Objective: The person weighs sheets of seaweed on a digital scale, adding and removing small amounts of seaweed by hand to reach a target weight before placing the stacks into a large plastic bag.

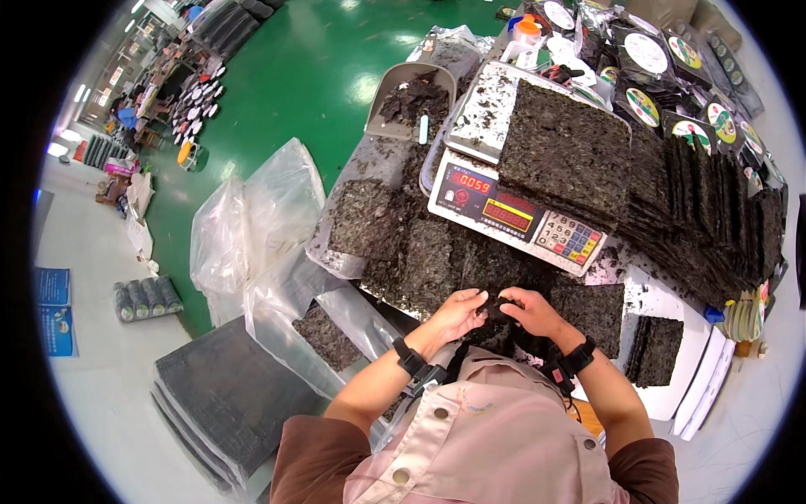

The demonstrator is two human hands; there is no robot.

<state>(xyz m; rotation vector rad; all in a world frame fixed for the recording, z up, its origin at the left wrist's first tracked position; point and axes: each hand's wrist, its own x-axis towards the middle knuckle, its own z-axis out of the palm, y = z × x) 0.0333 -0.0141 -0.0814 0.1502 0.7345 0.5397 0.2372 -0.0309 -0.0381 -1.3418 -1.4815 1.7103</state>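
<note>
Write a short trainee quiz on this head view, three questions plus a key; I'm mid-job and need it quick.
1. Multiple choice: What lies on the white electronic scale with red lit digits?
A) Clear glass jars
B) Rough, dark green-black sheets
C) Folded white towels

2. True or false: The grey-beige, scoop-shaped plastic pan is empty.

3. Fill in: The bare left hand and bare right hand are close together, near the person's body, and both wrists wear black ____.

Key:
1. B
2. False; dark, flaky scraps lie in it.
3. Straps
</note>
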